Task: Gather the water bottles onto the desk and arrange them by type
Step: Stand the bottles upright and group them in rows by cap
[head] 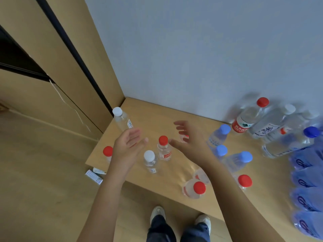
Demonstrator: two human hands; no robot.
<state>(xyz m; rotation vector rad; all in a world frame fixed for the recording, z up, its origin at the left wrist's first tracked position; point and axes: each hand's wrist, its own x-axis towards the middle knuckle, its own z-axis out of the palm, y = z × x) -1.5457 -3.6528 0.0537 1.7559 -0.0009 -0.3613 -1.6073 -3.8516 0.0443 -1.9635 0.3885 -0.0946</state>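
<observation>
We look down on a light wooden desk [150, 117] set in a corner, with a pale grey wall behind it and tan cabinet panels to the left; our shoes and dark trousers show below its near edge. Bottles stand scattered across the top. At the far right, a large red-capped bottle [248, 117] wears a red label with white Chinese characters we cannot make out, and beside it a white-capped bottle [272, 123] bears dark Chinese characters, also blurred. Three blue-capped bottles [220, 135] cluster right of centre. A wrapped pack of blue bottles [305, 186] with a looping dark logo fills the right edge.

Our left hand [128, 145] hangs above the desk, palm turned inward, fingers spread and relaxed, holding nothing. Our right hand [187, 138] faces it, fingers likewise loose and empty. Between them stands a small red-capped bottle [164, 148] with a red band label, and just nearer a small white-capped bottle [150, 160]; neither hand touches them.
</observation>
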